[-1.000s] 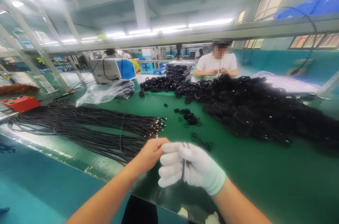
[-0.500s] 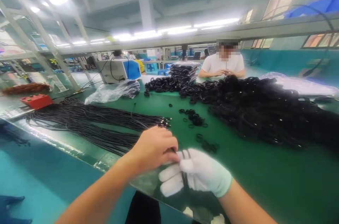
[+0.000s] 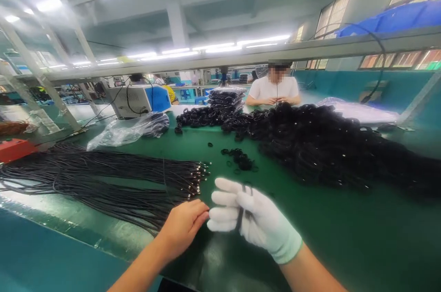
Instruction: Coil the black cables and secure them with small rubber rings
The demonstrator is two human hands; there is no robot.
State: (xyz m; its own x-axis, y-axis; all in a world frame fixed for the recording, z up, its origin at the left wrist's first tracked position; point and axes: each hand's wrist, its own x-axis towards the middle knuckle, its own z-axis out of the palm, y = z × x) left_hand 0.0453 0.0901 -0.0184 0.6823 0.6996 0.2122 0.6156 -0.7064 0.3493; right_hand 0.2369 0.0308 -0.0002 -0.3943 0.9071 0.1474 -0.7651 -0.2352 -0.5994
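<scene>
My right hand (image 3: 255, 214), in a white glove, has black bands (image 3: 240, 218) looped around its fingers, with the thumb pressed over them. Bare, my left hand (image 3: 184, 227) has its fingers together near the gloved fingertips; whatever it may hold is hidden. Just beyond it lie the metal-tipped ends (image 3: 196, 177) of a long bundle of black cables (image 3: 103, 163), spread to the left on the green table. Several small black rings (image 3: 241, 159) lie loose past my gloved hand.
A large heap of black coiled cables (image 3: 310, 140) covers the right side. Clear plastic bags (image 3: 120, 131), a blue-white machine (image 3: 138, 100) and a red box (image 3: 15, 149) stand left. Across the table sits a person (image 3: 274, 89) in white.
My left hand has drawn back from the bands on my gloved hand, down and to the left. The gloved fingers have spread upward. The view has turned to the right.
</scene>
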